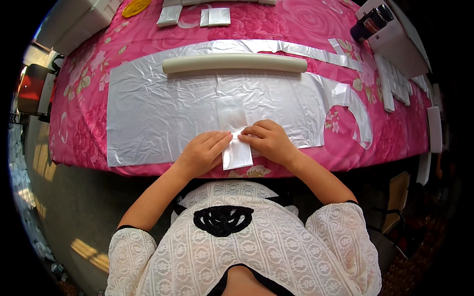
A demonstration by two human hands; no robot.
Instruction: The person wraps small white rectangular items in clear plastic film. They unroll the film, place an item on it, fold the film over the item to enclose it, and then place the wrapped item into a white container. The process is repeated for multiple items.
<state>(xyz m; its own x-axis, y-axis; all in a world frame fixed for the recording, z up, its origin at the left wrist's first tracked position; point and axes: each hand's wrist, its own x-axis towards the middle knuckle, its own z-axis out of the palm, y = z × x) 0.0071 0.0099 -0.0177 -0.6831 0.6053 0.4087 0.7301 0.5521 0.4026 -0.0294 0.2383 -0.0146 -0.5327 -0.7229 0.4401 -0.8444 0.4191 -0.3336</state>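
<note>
A thin white plastic sheet (158, 113), cut like a disposable apron with a looped strap at its right end, lies spread over the table before me. Near the front edge, a narrow folded white plastic packet (238, 157) rests on it. My left hand (203, 150) has its fingers closed at the packet's left side. From the right, my right hand (270, 142) pinches the packet's upper part, its fingertips almost meeting those of the left. A pale smooth rod (234, 64) lies across the sheet's far part.
The pink floral tablecloth (79, 123) covers the table. Folded white packets (216, 17) lie at the far side, with more stacked packets (392, 81) at the right. A dark bottle (371, 23) stands by a white box (400, 37). White containers (74, 24) occupy the far left.
</note>
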